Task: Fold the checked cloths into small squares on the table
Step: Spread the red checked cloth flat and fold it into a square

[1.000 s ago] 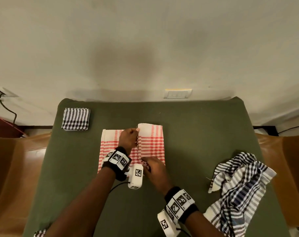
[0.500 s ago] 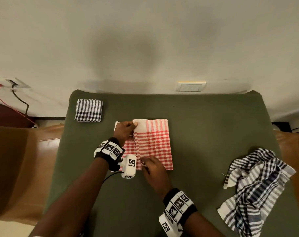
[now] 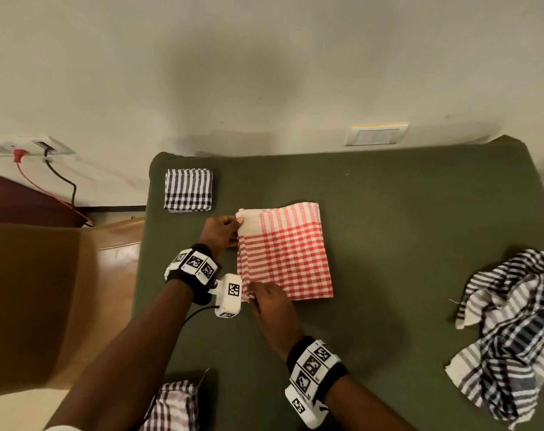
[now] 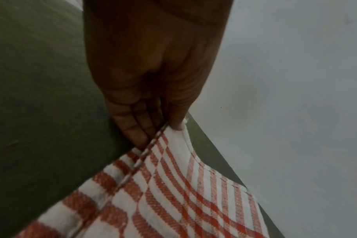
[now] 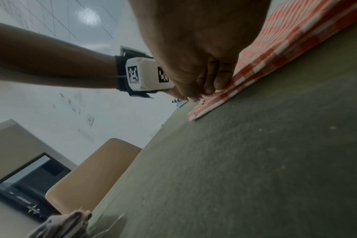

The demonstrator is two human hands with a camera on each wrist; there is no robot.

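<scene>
A red-and-white checked cloth (image 3: pixel 286 253) lies folded in half on the green table (image 3: pixel 404 213). My left hand (image 3: pixel 222 231) pinches its far left corner between thumb and fingers, as the left wrist view shows at the cloth (image 4: pixel 173 185) under the left hand (image 4: pixel 165 127). At the near left corner my right hand (image 3: pixel 264 297) pinches the layered edges; in the right wrist view the right hand (image 5: pixel 206 90) grips the cloth (image 5: pixel 265 53) against the table.
A small folded black-and-white checked square (image 3: pixel 188 190) sits at the table's far left corner. A crumpled black-and-white checked cloth (image 3: pixel 510 331) lies at the right edge. Another checked cloth (image 3: pixel 174 405) hangs at the near edge. A tan chair (image 3: pixel 46 300) stands left of the table.
Both hands have carried the cloth's right half leftwards over the left half, so the fold now lies flat with edges together on the left. The head view has shifted left.
</scene>
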